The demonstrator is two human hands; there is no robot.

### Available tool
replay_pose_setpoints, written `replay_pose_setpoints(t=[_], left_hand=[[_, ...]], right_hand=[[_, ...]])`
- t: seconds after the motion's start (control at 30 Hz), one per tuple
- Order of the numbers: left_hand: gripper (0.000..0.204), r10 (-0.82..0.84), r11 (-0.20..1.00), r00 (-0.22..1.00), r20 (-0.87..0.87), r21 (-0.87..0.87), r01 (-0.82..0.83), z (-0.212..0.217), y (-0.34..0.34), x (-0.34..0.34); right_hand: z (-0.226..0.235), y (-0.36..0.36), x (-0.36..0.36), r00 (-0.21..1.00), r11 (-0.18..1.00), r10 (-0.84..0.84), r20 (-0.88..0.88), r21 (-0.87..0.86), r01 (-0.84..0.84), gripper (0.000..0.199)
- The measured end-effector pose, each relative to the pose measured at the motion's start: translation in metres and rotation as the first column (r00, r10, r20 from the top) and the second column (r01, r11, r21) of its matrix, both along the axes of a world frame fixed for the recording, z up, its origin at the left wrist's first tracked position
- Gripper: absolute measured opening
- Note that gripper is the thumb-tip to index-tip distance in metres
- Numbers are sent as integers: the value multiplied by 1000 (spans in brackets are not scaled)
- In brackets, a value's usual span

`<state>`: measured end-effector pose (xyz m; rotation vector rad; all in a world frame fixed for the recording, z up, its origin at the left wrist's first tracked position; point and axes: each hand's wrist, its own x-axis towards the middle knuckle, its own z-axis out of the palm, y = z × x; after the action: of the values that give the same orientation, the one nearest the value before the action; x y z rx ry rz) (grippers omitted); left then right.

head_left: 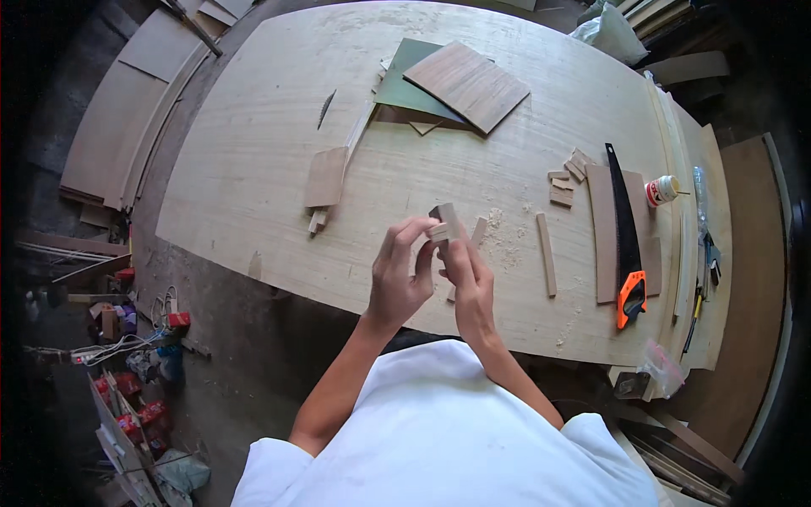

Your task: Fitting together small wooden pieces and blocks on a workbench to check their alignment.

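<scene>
A small wooden block (450,220) is held up over the near edge of the counter (253,160), between both hands. It is short and squared, greyish brown along its side and darker at its far end; a pale, blunt wooden piece (438,231) shows against its left side. The left hand (399,275) is half curled, fingertips and thumb closed about the pale piece. The right hand (473,283) is bent round the block's near part, gripping it and covering that end. Whether block and pale piece are joined I cannot tell. Behind the right hand, a wooden strip (480,230) is partly hidden.
</scene>
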<state>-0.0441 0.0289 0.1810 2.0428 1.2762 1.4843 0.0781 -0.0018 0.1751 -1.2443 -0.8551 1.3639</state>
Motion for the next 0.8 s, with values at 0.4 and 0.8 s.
replay_pose_setpoints(t=[0.4,0.8], left_hand=[[28,-50,746,997,-65,-666,-6,-140,40,-36],[33,-7,624,989,151,-772,122,-189,53,-64]], right_hand=[[-64,-15,55,980,959,-189,54,-203,196,53],[-68,-19,61,976,934,-207,66,-285,217,64]])
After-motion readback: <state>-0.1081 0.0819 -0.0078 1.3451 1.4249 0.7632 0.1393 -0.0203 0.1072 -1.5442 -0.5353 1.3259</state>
